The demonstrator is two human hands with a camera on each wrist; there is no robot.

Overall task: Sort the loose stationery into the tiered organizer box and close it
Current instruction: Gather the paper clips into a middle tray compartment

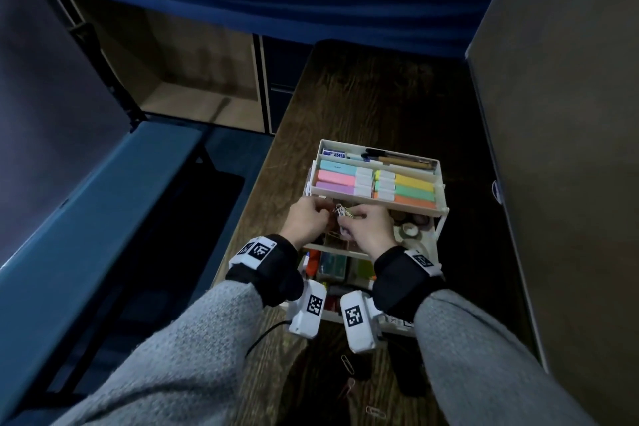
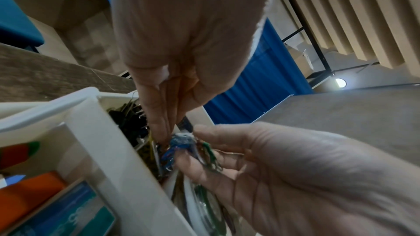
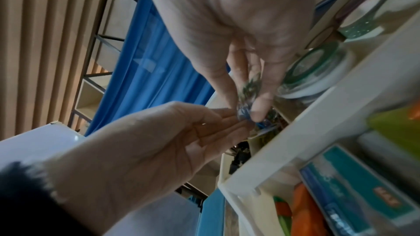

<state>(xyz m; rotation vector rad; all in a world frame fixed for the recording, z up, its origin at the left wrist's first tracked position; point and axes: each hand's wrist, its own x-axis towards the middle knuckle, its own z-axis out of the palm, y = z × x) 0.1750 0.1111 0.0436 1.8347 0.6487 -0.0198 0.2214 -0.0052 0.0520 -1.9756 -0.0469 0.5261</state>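
The white tiered organizer box (image 1: 443,191) stands open on the wooden table (image 1: 363,97). Its top tier holds pastel highlighters (image 1: 345,178) and pens. Both hands hover over the middle tier. My right hand (image 1: 366,228) (image 3: 246,112) pinches a tangled bunch of coloured paper clips (image 1: 342,211) (image 2: 181,143) (image 3: 244,109). From the other side, my left hand (image 1: 307,221) (image 2: 162,139) pinches at the same bunch with thumb and fingertips. Loose paper clips (image 1: 347,364) lie on the table near me.
Tape rolls (image 1: 409,230) (image 3: 316,71) fill the middle tier's right part, and black binder clips (image 2: 127,119) its left part. The bottom tier holds a teal box (image 2: 75,209) and orange items. A tall grey panel (image 1: 553,114) borders the table on the right.
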